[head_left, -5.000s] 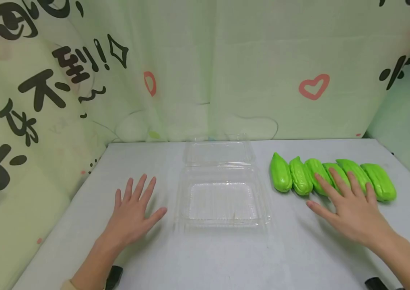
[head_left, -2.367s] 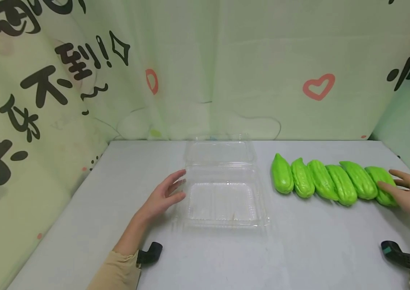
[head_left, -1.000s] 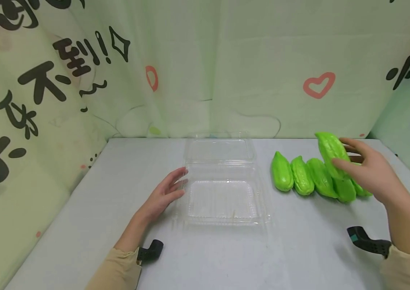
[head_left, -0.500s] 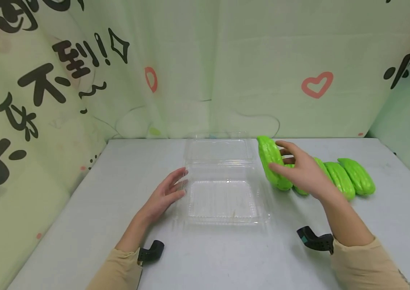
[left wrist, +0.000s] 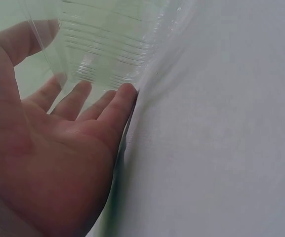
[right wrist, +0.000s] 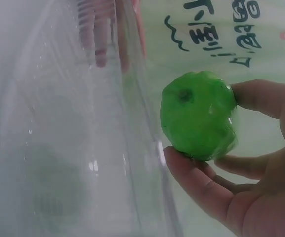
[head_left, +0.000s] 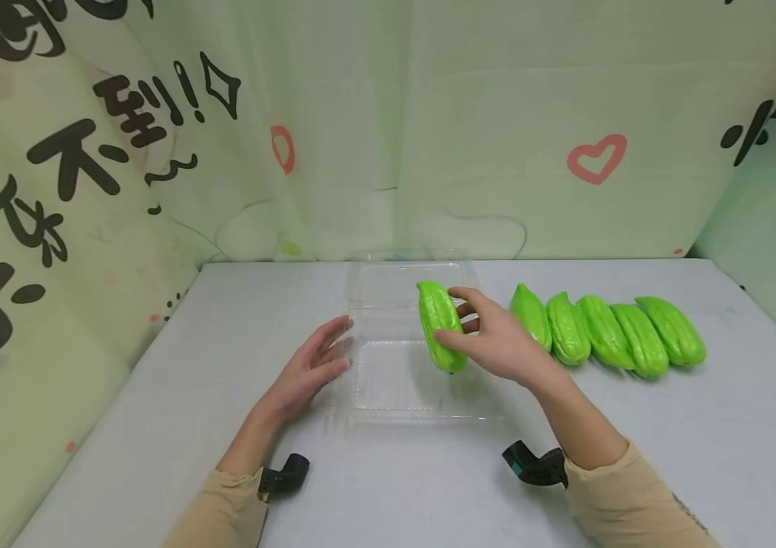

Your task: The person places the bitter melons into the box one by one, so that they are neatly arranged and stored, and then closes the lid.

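A white tabletop (head_left: pixel 394 495) stands against a pale green curtain (head_left: pixel 483 114) printed with dark lettering and a red heart (head_left: pixel 596 159); the cloth closes in the far, left and right edges. A clear plastic container (head_left: pixel 388 380) lies midway along the tabletop, its lid (head_left: pixel 381 283) folded back close to the far edge. Five green gourds (head_left: pixel 603 331) lie side by side toward the far right corner, the rightmost well in from the right edge. White surface stretches from the container toward the near side, between the forearms, and another span runs from the left hand (head_left: pixel 301 377) to the left edge. That hand rests its loosely extended fingers against the container's left wall. The right hand (head_left: pixel 500 342) grasps a sixth gourd (head_left: pixel 432 320) between thumb and fingers, held up over the container's right part. Half a second earlier this gourd was above the left end of the row; the left hand has stayed in place.
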The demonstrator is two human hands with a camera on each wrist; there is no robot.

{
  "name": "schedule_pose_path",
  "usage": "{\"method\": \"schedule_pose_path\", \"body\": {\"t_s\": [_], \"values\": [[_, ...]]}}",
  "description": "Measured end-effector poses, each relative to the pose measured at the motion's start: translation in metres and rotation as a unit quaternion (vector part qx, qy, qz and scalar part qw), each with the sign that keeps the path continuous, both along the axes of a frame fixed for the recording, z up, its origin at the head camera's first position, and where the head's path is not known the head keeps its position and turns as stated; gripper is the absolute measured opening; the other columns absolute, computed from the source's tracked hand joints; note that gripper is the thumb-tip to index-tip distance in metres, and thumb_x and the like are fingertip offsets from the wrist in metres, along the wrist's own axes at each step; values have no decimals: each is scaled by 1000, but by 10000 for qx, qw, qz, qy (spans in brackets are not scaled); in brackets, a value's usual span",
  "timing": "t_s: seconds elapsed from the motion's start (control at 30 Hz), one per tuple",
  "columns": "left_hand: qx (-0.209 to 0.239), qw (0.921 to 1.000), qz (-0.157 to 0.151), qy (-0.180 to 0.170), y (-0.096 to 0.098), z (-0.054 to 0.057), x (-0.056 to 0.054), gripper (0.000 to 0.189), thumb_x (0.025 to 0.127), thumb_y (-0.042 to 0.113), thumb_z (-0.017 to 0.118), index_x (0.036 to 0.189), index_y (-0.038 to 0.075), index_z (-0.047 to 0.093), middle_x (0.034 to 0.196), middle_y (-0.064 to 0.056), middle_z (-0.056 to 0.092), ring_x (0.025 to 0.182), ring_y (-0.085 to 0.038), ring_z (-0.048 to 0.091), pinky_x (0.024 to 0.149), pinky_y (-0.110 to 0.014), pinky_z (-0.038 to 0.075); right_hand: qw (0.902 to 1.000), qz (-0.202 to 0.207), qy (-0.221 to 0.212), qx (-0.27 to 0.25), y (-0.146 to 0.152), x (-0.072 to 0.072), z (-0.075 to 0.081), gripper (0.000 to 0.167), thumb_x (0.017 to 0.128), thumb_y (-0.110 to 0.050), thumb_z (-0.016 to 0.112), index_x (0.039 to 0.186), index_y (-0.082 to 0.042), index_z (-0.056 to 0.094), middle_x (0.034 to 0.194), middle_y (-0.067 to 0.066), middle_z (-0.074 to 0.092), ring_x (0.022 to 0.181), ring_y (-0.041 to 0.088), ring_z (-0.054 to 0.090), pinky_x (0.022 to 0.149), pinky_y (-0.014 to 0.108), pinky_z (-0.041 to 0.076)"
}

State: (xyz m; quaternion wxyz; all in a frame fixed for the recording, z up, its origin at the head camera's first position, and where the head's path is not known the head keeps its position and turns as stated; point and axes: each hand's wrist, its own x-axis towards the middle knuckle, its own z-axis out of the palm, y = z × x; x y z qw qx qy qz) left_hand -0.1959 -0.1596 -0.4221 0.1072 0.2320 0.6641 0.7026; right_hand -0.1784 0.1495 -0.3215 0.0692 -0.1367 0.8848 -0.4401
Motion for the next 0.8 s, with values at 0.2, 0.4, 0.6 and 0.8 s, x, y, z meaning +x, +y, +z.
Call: {"method": "schedule_pose_path", "body": {"t_s": [0.2,0.4,0.6,0.8], "values": [[52,10000,9,-47,0,0,1,71,96,-4,57,157,-4,22,164,-22,19,149,-42,19,116,-55,24,9998,164,-89,-111,-24,-1,-7,72,95,-30,70,152,-2,37,128,21,56,114,37,62,84,44,55],[-34,10000,68,-57,1,1,1,70,96,-4,57,157,-3,23,164,-20,20,149,-40,21,116,-52,26,9990,179,-364,-179,-45,-2,-14,74,92,-27,72,150,2,38,123,20,59,105,31,65,80,39,56],[-43,9999,79,-84,1,0,1,70,97,-4,57,158,-2,23,164,-20,20,149,-39,22,116,-53,25,9881,30,-1344,-747,-60,-3,-23,73,90,-21,75,149,1,39,121,21,57,95,26,65,80,39,58],[-90,9999,106,-92,1,1,2,71,97,-4,57,158,-1,22,164,-19,21,149,-38,23,115,-52,27,9753,-136,-1924,-1078,-69,-7,-38,71,91,-17,75,148,4,38,121,22,58,92,25,67,78,38,59]]}}
